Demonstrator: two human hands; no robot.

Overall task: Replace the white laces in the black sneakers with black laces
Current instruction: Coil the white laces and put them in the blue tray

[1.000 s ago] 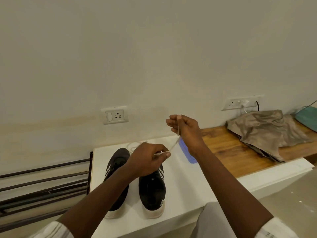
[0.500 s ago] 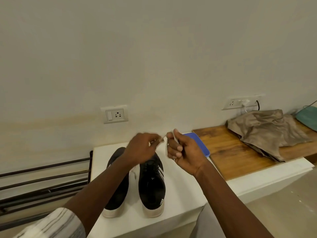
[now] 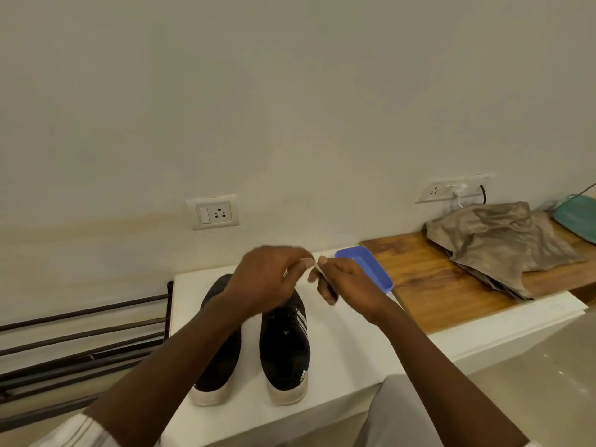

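Pinching a white lace (image 3: 317, 269) between them, the left hand (image 3: 267, 280) and right hand (image 3: 346, 282) hover above the black sneakers (image 3: 283, 346), hiding their eyelets. A blue tray (image 3: 374, 269) sits just right of the sneakers. The lace is mostly blurred.

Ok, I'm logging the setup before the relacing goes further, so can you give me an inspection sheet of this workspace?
Surface: white bench, with a wooden top to its right.
Job's things: black sneakers side by side on the bench, toes toward the person; white lace held above them; black laces, nothing seen.
Clutter: blue tray, brown cloth, teal item at the right edge.
Hands: left hand and right hand both pinch the white lace.
Cables: black cable at the right wall socket.
Surroundings: plain wall, metal rack on the left.
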